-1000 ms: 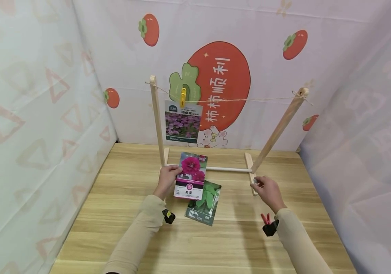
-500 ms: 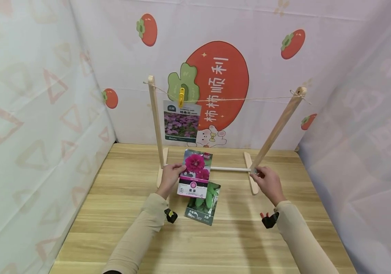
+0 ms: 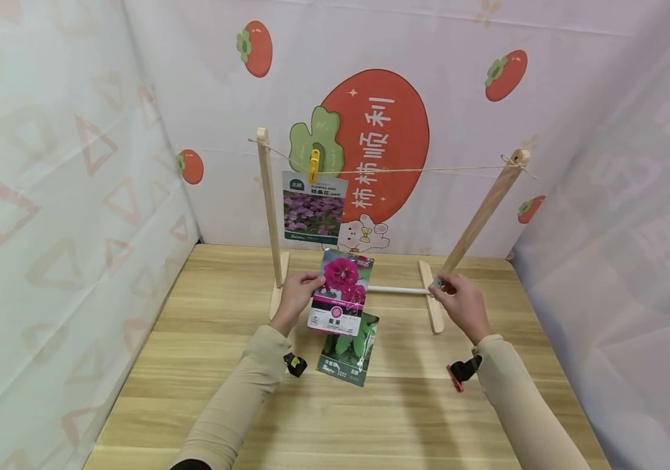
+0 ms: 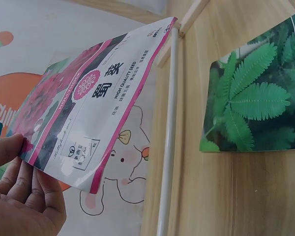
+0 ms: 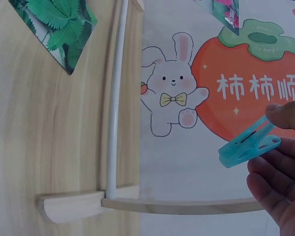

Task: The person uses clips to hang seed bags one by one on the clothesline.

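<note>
My left hand (image 3: 296, 299) pinches the left edge of a seed packet (image 3: 339, 294) with magenta flowers, tilted above the table. Between the thumb and fingers of my right hand (image 3: 462, 307) is a light-blue plastic clothespin (image 5: 248, 146), mostly hidden in the head view. A second seed packet (image 3: 348, 362), printed with green fern-like leaves, lies on the table partly under the held one. Behind, a purple-flower seed packet (image 3: 311, 215) hangs from a string (image 3: 417, 171) by a yellow clothespin (image 3: 314, 166).
Two wooden posts (image 3: 269, 209) on feet carry the string, and a white rod (image 3: 399, 290) joins them low down. A red clothespin (image 3: 455, 380) lies by my right wrist, partly covered by the wrist camera. Printed cloth walls surround the wooden table (image 3: 370, 424).
My left hand has carried the magenta-flower packet up and to the right, away from me. My right hand, with the light-blue clothespin, has moved slightly forward.
</note>
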